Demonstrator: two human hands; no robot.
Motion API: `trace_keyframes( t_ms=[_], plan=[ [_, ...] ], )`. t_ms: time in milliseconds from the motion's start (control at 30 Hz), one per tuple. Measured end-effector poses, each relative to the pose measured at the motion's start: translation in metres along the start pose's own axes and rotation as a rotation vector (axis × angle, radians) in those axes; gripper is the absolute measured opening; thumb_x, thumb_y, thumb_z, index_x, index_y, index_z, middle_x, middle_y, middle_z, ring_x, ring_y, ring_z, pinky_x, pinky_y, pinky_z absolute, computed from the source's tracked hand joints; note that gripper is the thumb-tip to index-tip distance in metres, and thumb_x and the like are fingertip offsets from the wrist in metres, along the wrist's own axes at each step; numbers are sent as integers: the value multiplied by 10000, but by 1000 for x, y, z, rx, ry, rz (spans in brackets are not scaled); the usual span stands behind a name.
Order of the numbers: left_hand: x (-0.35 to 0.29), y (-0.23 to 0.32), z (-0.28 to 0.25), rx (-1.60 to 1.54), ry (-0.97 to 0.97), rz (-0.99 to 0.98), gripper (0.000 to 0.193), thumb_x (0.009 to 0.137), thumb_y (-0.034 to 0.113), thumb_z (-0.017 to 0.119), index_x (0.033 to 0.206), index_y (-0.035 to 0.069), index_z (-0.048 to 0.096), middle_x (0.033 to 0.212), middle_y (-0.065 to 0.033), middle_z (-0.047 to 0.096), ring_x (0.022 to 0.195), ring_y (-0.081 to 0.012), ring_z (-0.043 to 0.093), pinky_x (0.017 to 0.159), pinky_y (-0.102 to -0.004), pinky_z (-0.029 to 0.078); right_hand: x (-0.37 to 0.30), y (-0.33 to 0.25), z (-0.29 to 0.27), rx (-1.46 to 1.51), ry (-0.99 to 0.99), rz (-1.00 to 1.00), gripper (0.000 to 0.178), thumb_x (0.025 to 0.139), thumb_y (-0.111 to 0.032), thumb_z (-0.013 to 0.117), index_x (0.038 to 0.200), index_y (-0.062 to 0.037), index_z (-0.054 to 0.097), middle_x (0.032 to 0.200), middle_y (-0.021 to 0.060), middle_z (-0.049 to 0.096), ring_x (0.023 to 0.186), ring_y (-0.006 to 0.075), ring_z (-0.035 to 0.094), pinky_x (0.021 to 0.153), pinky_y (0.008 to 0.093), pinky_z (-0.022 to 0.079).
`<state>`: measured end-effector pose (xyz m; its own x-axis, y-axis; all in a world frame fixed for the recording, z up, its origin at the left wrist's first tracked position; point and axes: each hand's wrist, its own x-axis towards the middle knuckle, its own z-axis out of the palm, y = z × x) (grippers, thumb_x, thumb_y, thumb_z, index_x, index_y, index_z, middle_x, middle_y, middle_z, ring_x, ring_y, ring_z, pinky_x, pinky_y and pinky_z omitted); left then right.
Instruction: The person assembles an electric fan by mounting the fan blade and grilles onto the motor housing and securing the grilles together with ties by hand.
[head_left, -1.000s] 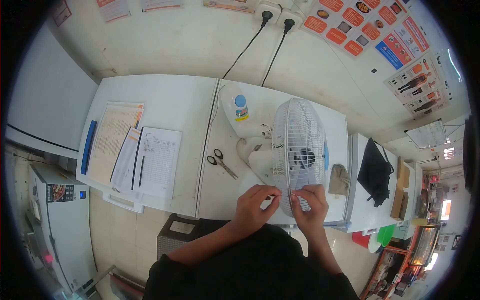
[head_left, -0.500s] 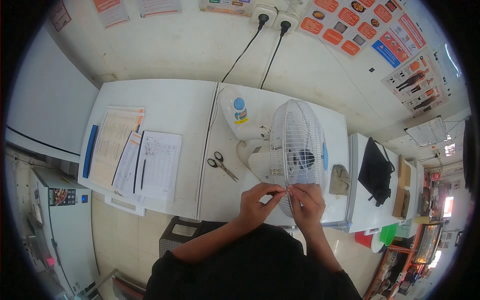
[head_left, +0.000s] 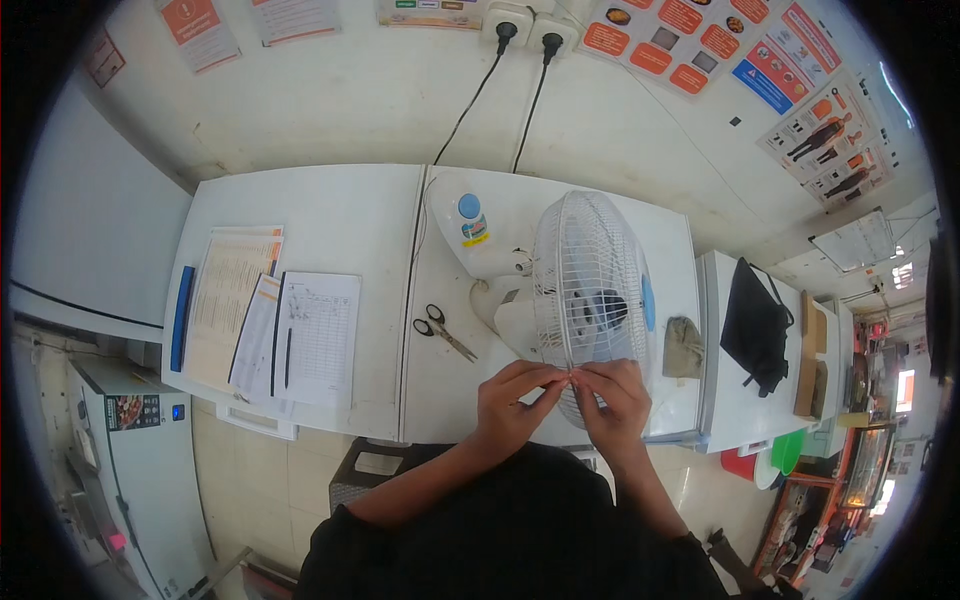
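Note:
A white fan (head_left: 590,260) lies on the white worktop in front of me, its wire guard standing on edge and its base toward the back left. At the near rim of the guard, my left hand (head_left: 515,400) pinches with thumb and forefinger. My right hand (head_left: 615,400) is closed in a pinch right beside it, the fingertips of both almost meeting. Whatever sits between the fingertips is too small to make out. Black-handled scissors (head_left: 446,332) lie on the worktop to the left of the fan, blades slightly apart.
Papers (head_left: 318,335) with a pen and a blue folder (head_left: 182,318) lie on the left. A grey cloth (head_left: 683,350) is right of the fan, a black bag (head_left: 757,330) farther right. Two plugs with black cords (head_left: 528,110) hang from wall sockets behind. A chair (head_left: 360,470) stands near my left.
Both hands stay pinched at the guard rim, with only slight finger movement. The view has shifted a little. A dark shape now shows at the lower right.

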<state>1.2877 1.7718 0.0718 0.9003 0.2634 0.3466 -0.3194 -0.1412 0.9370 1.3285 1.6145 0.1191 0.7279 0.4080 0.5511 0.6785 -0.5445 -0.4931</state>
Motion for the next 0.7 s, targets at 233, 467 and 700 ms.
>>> trace_keyframes(
  t_ms=[233, 467, 700],
  plan=[
    [0, 3, -1, -10, -27, -26, 193, 826, -36, 795, 1011, -7, 749, 955, -128, 751, 822, -192, 732, 741, -302, 577, 1, -1, -4, -13, -47, 15, 318, 755, 40, 785, 1040, -87, 721, 911, 22, 724, 795, 208, 645, 734, 351, 437],
    [9, 6, -7, -49, -169, -93, 192, 853, -23, 782, 1040, -25, 740, 977, -127, 751, 879, -186, 743, 783, -296, 588, -2, 5, -11, 16, -60, 7, 432, 753, 41, 809, 1130, -58, 623, 916, 67, 734, 813, 248, 662, 754, 368, 465],
    [18, 21, -15, 2, -274, -142, 170, 873, -45, 750, 1041, -42, 730, 978, -123, 739, 899, -177, 737, 832, -295, 600, -3, 3, -11, -43, -59, -119, 351, 782, 3, 787, 1085, -80, 632, 938, 34, 669, 823, 223, 627, 735, 356, 450]
  ],
)
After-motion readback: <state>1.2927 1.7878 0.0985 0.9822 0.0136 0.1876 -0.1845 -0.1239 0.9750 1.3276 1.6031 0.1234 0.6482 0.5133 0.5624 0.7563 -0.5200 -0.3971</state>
